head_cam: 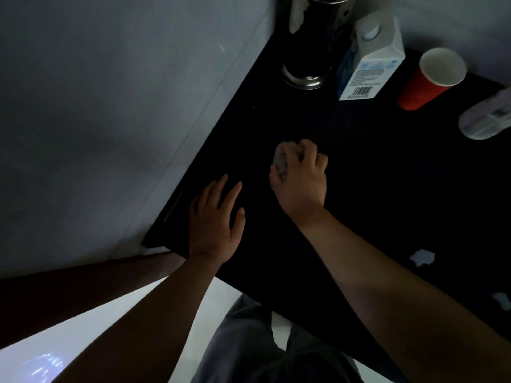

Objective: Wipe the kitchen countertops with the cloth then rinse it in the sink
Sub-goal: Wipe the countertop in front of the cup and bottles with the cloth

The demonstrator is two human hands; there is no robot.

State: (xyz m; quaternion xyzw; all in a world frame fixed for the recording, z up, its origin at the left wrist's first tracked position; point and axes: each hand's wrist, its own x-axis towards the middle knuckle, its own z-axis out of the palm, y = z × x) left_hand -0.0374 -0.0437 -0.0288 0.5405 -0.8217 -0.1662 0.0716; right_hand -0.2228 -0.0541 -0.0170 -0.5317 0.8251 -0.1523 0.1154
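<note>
My right hand [301, 181] has its fingers clenched around the balled cloth [282, 158], pressed on the dark counter [387, 175]; my left hand [215, 219] lies flat, fingers spread, just beside it

No wording is legible to me: the white carton [370, 59] on my counter [359, 189] carries a barcode and blurred small print (unreadable).

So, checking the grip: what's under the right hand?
A crumpled pale cloth bunched under the right hand, pressed on the black countertop. Only its far end shows; the hand covers the rest.
</note>
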